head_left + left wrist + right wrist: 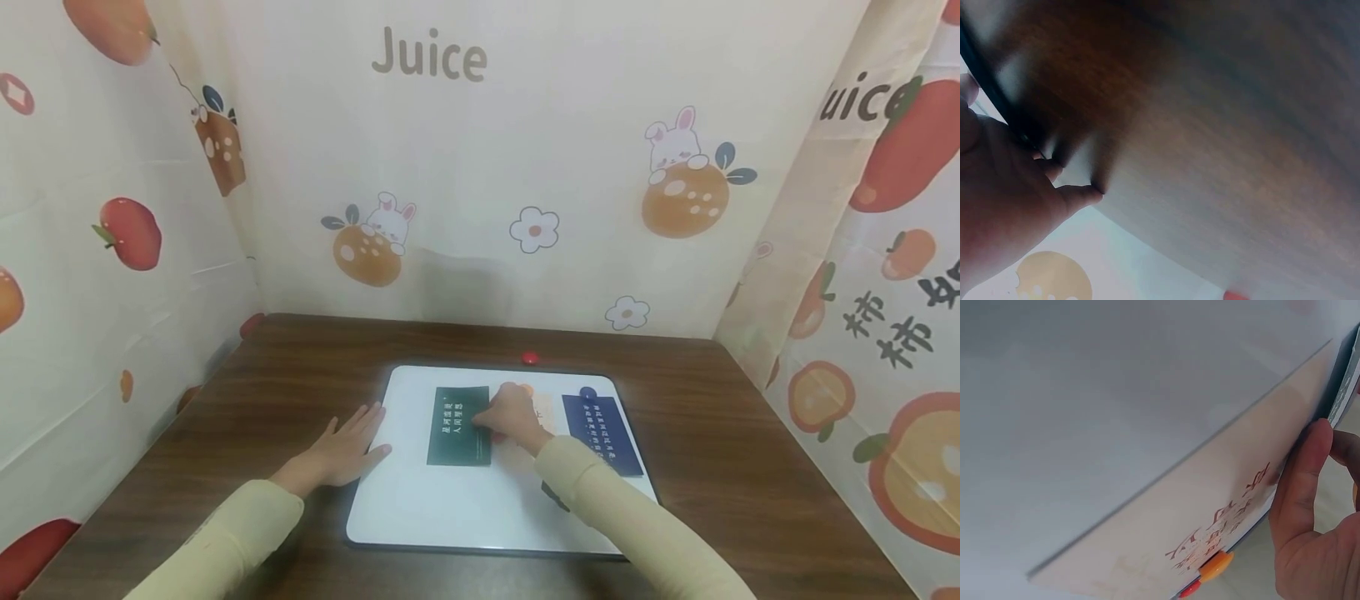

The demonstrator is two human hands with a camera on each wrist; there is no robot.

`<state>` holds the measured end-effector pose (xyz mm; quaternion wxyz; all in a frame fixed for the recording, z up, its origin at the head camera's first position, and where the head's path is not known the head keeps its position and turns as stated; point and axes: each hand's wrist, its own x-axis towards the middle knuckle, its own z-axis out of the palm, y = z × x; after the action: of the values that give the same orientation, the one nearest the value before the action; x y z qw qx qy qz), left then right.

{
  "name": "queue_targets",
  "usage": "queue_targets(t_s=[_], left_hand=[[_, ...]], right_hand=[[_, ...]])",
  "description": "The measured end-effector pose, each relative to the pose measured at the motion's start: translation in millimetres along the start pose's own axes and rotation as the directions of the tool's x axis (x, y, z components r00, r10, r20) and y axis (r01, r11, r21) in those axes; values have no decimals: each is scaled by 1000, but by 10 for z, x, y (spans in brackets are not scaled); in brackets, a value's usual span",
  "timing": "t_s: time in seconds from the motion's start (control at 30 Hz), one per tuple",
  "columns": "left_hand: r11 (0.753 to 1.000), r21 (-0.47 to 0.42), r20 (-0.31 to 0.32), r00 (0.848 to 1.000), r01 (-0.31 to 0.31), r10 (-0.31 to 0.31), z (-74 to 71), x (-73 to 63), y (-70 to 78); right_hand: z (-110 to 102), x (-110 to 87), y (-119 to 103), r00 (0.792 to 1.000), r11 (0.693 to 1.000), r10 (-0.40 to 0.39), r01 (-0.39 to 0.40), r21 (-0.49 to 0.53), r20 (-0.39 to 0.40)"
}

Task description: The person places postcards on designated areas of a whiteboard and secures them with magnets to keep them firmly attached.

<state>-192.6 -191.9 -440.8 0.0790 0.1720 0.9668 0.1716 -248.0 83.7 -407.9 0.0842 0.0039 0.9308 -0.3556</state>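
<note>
A whiteboard (420, 517) lies on the wooden table, bearing several printed cards. My right hand (513, 417) pinches the right edge of a dark green card (456, 446) with white writing. In the right wrist view that card (1343, 378) shows nearly edge-on, raised off the board at the fingers. A peach card (1210, 487) with reddish writing lies below the right hand, partly hidden in the head view. Fingers extended, my left hand (341, 450) rests at the board's left edge; the left wrist view shows its fingertips touching the table.
A dark blue card (603, 437) lies at the board's right, with a round blue magnet (588, 392) at its top. An orange magnet (1216, 567) sits at the peach card's edge. Behind the board is a red magnet (530, 357). Fruit-printed curtains (480, 167) enclose the table.
</note>
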Motion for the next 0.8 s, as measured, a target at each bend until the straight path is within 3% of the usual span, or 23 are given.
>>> queue_targets(t_s=[0.33,0.57,0.8], left_hand=[[1000,-6,-6,1000,-7,7,-10,-14,20],[1000,-19,29,1000,2,-1,-159,-88,160],[1000,-27,23,1000,-4,4,-162,-98,161]], right_hand=[[-24,-24,-29,1000,1000,-6,6,-14,8],[-21,-24,-33,1000,1000,-12,12,-14,7],[-23,-21,-34,1000,1000,-17,18,-21,21]])
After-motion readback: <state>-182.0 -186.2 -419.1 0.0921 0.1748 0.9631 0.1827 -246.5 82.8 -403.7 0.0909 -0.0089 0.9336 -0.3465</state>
